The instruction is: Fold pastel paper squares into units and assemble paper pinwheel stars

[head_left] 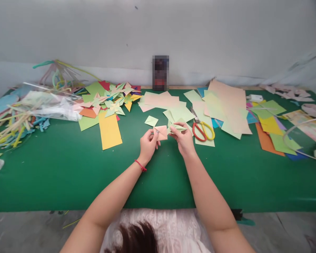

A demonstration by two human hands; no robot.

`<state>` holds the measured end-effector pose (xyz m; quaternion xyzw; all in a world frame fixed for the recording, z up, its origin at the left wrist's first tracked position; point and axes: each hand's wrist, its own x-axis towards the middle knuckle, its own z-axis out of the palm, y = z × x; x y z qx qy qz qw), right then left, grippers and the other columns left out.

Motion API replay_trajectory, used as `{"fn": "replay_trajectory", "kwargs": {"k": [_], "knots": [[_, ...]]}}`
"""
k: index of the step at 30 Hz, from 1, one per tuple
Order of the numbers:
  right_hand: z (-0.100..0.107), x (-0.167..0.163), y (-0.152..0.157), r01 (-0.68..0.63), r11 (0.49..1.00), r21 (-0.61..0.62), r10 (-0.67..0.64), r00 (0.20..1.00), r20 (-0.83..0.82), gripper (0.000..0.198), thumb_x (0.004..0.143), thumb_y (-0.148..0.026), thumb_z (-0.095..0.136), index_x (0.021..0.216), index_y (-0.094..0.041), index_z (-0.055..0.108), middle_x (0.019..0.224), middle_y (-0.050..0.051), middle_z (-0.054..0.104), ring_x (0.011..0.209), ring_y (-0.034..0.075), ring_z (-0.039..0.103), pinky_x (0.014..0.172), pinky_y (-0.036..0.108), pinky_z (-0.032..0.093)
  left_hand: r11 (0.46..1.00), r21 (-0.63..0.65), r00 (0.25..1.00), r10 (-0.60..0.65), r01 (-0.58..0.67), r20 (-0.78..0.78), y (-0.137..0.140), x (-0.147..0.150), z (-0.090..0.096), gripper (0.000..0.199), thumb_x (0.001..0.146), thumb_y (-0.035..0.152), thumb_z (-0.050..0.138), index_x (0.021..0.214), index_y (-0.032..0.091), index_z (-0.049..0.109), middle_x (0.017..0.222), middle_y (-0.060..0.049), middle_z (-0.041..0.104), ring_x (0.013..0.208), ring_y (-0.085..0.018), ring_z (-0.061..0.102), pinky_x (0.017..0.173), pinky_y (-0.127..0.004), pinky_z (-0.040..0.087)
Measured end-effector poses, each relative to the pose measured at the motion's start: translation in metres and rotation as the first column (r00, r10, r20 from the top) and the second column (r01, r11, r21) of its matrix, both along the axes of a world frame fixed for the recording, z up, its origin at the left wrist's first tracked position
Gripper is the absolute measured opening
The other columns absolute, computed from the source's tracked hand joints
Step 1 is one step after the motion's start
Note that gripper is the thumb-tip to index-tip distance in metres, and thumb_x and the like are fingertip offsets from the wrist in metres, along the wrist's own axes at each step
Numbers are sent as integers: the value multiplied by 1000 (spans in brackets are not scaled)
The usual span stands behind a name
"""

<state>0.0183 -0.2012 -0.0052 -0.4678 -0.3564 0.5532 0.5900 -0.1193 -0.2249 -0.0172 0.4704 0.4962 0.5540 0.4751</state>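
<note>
While the left hand [147,144] is pinching a folded pink paper [162,133], the right hand [184,141] is gripping a folded green paper [180,128]; scissors [202,125] are lying nearby.

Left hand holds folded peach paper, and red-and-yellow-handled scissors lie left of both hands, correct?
Not quite: in the head view, the red-and-yellow-handled metal scissors lie right of both the right hand and the left hand, which does hold folded peach paper.
</note>
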Motion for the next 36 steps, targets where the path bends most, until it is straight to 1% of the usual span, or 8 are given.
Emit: {"fn": "replay_trajectory", "kwargs": {"k": [7, 9, 12, 14, 18, 26, 32, 36], "knots": [[4, 6, 0, 29, 999, 18, -29, 999, -18, 33, 61, -32, 73, 84, -21, 52, 81, -2, 60, 73, 11, 60, 71, 28, 52, 998, -16, 998, -60, 60, 25, 1, -7, 4, 26, 83, 45, 48, 83, 19, 53, 48, 5, 48, 37, -6, 41, 38, -18, 32], [4, 6, 1, 41, 999, 16, -42, 999, 21, 33, 61, -33, 74, 81, -21, 51, 76, -3, 59, 67, 9, 58, 60, 22, 49, 998, -15, 997, -66, 66, 37, 1, -9, 4, 25, 83, 44, 50, 87, 20, 53, 51, 5, 49, 38, -6, 42, 39, -19, 33], [3, 4, 1, 47, 998, 30, -49, 996, 78, 32, 61, -35, 74, 78, -21, 50, 61, -7, 49, 48, 4, 45, 39, 16, 32, 997, -6, 996, -75, 75, 46, 0, -10, 5, 25, 83, 43, 50, 90, 19, 53, 53, 5, 50, 39, -6, 43, 40, -19, 34], [4, 3, 2, 35, 998, 48, -39, 997, 63, 32, 62, -34, 73, 78, -21, 49, 55, -9, 44, 42, 4, 38, 36, 17, 24, 996, -7, 996, -84, 85, 20, 0, -10, 5, 26, 83, 44, 49, 88, 19, 55, 51, 5, 46, 39, -6, 41, 39, -20, 32], [7, 3, 1, 27, 996, 89, -30, 999, 39, 30, 63, -33, 73, 77, -22, 49, 56, -8, 49, 46, 6, 44, 41, 18, 30, 991, -37, 991, -130, 129, -36, 0, -10, 7, 31, 82, 47, 48, 80, 18, 60, 49, 5, 38, 39, -6, 32, 38, -21, 26], [8, 0, -2, -5, 993, 116, -20, 977, 210, 28, 63, -37, 72, 74, -21, 52, 63, -5, 54, 49, 7, 49, 43, 21, 33, 979, -62, 980, -190, 193, 49, 0, -11, 9, 31, 81, 47, 51, 77, 18, 59, 51, 5, 32, 40, -5, 28, 36, -20, 22], [17, 1, -4, -38, 992, 119, 7, 968, 250, 26, 61, -35, 73, 71, -21, 53, 65, -5, 54, 49, 7, 50, 44, 22, 36, 978, -104, 982, -171, 178, 76, 3, -13, 9, 31, 80, 47, 53, 77, 17, 60, 48, 5, 32, 39, -5, 29, 35, -19, 24], [21, 5, -6, -85, 988, 132, 41, 951, 305, 25, 62, -36, 72, 78, -22, 59, 70, -4, 59, 54, 9, 55, 46, 23, 40, 986, -62, 988, -152, 153, 20, 4, -16, 9, 30, 81, 46, 52, 74, 18, 60, 48, 5, 36, 38, -5, 32, 35, -19, 26]]}}
